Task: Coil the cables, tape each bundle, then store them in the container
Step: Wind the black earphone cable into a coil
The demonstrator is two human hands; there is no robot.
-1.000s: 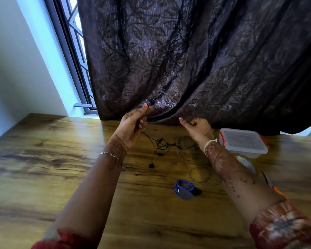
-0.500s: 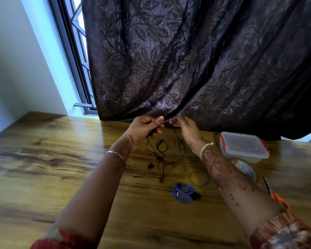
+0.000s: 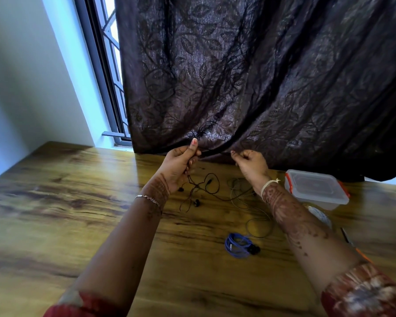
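Up at the far edge of the wooden table (image 3: 55,213), well to the left of the clear lidded container (image 3: 316,188), I held both hands raised in front of the dark leaf-patterned curtain (image 3: 261,76). My left hand (image 3: 181,165), the one farther from the container, had its fingers curled round the black earphone cable (image 3: 206,186) with the thumb pointing up and pressing the wire against them. My right hand (image 3: 252,165), nearer the container, pinched the same cable between thumb and forefinger, its other fingers folded in. A short stretch of the wire ran straight between my two hands. The rest of it dropped from my left hand in loose loops onto the table, earbuds lying among them, left of the container.

Closer to the container, under my right wrist, a thin pale cable (image 3: 240,195) lay in slack, uncoiled rings. The blue cable (image 3: 238,244) sat already coiled into a bundle, nearer to me than the container and to its left. Just in front of the container lay a roll of tape (image 3: 318,216), partly hidden by my right forearm, and nearer to me again the scissors (image 3: 352,243) with orange handles. The container stood shut with its orange clips at the sides.
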